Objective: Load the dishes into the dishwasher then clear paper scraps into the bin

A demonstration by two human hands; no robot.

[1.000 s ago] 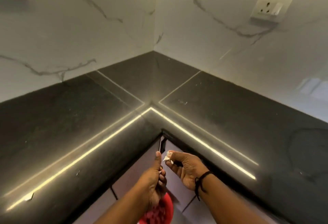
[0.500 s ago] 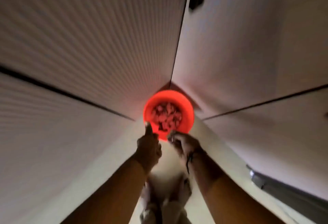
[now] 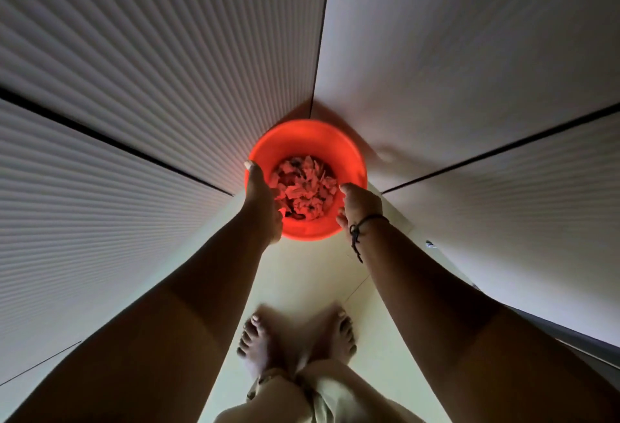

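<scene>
A red bin (image 3: 307,139) stands on the floor in the corner where two cabinet runs meet. It holds a heap of paper scraps (image 3: 303,189). My left hand (image 3: 263,203) hovers over the bin's left rim with fingers curled and thumb straight, and a scrap pokes out under its fingers. My right hand (image 3: 360,203), with a black cord at the wrist, is over the right rim. Its fingers curl down toward the bin, and what they hold is hidden.
Ribbed white cabinet fronts (image 3: 117,87) close in on the left, smooth ones (image 3: 469,70) on the right. My bare feet (image 3: 295,338) stand on the pale floor (image 3: 302,275) just behind the bin. A small scrap (image 3: 430,244) lies at the base of the right cabinets.
The view dropped from the black countertop corner to the floor bin. Both hands came down from counter-edge height to the bin's rim, and the bin now looks closer.
</scene>
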